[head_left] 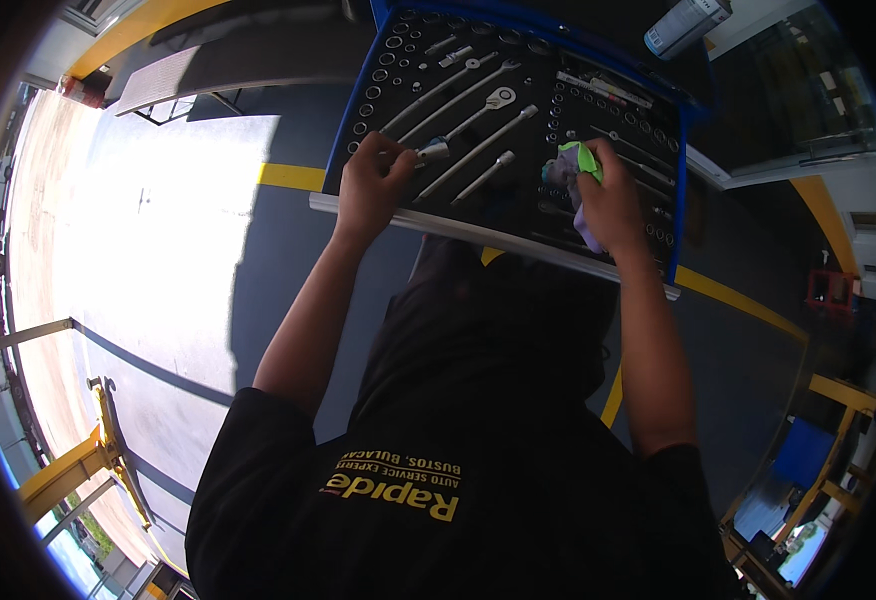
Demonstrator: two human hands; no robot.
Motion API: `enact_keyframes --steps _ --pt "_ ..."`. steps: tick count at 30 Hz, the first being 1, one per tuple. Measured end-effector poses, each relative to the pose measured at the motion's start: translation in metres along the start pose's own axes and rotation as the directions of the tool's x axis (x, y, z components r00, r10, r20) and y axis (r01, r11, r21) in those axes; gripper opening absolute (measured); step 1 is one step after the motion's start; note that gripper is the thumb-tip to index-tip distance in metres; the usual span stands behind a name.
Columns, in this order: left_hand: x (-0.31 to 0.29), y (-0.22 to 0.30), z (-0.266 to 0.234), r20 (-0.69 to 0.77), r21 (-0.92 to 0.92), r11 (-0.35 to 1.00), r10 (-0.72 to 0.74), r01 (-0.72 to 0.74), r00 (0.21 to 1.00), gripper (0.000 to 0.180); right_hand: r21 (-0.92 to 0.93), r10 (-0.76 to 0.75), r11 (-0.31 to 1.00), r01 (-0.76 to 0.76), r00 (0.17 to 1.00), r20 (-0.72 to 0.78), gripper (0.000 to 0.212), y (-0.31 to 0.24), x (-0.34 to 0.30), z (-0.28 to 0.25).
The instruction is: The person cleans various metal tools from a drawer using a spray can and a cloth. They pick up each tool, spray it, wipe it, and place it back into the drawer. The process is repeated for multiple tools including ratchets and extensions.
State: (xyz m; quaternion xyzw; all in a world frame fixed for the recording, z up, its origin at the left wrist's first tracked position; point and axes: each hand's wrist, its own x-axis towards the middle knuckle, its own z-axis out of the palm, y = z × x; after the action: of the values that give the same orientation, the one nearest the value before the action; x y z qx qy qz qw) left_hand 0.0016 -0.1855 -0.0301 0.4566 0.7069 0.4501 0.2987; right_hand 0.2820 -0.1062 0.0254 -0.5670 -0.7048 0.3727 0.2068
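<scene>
My left hand (370, 190) is at the left front of an open tool drawer (518, 190), its fingers curled in a pinch. Between thumb and fingers is the shiny handle end of a ratchet wrench (500, 98), whose round head points up and to the right; the fingertips are partly hidden. In my right hand (610, 205) is a crumpled purple and green cloth (563, 172), bunched over the right half of the drawer. Long extension bars (478, 155) and a combination wrench (508, 66) lie slanted in the black insert near the ratchet.
Sockets (380, 75) line the drawer's left and back edges. A silver lip (498, 242) runs along its front. A spray can (686, 28) stands beyond the drawer at the right. To the left is a bench (173, 80); yellow metal frames (73, 465) stand on both sides.
</scene>
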Motion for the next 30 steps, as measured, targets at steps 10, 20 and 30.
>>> enact_keyframes --steps 10,20,30 --pt "-0.001 0.0 -0.001 -0.037 -0.002 0.999 0.042 -0.042 0.998 0.028 -0.644 -0.207 0.658 0.39 0.916 0.344 0.028 -0.019 -0.005 0.096" --pt "0.003 -0.009 0.001 -0.048 -0.009 0.999 0.05 -0.05 0.998 0.029 0.358 -0.027 0.922 -0.147 0.899 0.438 0.039 0.029 0.037 0.059" --pt "0.004 -0.005 -0.002 -0.038 0.079 0.996 0.053 -0.05 0.998 0.029 -0.079 -0.034 0.996 0.043 0.993 0.11 0.032 -0.012 0.015 0.021"
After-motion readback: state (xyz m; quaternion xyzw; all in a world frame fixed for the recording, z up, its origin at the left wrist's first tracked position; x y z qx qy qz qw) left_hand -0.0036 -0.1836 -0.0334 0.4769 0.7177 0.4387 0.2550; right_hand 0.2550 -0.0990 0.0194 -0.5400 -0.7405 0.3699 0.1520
